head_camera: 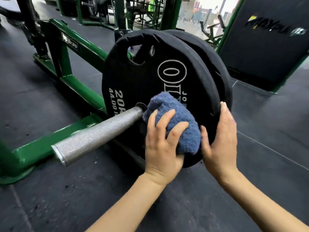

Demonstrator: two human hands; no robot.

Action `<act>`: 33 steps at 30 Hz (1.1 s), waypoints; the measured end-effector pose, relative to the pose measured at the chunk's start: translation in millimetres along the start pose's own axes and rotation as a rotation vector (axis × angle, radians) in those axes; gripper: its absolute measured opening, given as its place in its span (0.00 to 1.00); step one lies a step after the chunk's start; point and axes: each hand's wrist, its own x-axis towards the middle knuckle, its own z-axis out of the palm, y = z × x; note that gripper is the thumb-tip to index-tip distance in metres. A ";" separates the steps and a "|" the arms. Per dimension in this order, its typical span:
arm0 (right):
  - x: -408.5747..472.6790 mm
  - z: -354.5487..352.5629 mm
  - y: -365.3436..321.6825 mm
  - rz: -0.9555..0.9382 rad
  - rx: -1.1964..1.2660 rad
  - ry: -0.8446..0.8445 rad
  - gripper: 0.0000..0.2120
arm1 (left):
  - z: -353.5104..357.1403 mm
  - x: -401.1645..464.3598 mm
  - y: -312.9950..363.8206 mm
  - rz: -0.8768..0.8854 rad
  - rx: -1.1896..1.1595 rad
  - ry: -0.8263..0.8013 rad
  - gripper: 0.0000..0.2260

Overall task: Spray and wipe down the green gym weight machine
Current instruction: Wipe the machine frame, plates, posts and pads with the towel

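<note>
A black 20 kg weight plate point(142, 77) hangs on the silver knurled sleeve point(98, 134) of the green machine frame point(80, 46), with a second plate point(215, 64) right behind it. My left hand point(162, 144) grips a bunched blue fluffy cloth point(175, 118) and presses it against the front plate's face beside the sleeve. My right hand point(219, 139) lies with straight fingers on the plates' lower right rim.
Dark rubber flooring point(250, 190) surrounds the machine. A black padded board with a green edge point(267, 47) stands at the right. Further green racks and a green bottle point(151, 5) are at the back. The machine's green foot point(18, 163) lies low on the left.
</note>
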 end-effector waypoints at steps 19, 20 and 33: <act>-40.5 -10.2 47.3 -0.589 -0.478 -0.077 0.24 | 27.0 -61.4 -18.1 0.191 0.109 -0.150 0.27; -41.3 -10.3 50.3 -0.614 -0.491 -0.089 0.24 | 32.0 -66.2 -24.1 0.222 0.149 -0.137 0.25; -11.3 -34.5 70.3 -0.991 -0.567 -0.147 0.22 | 9.8 -68.5 -25.1 0.112 0.126 -0.311 0.34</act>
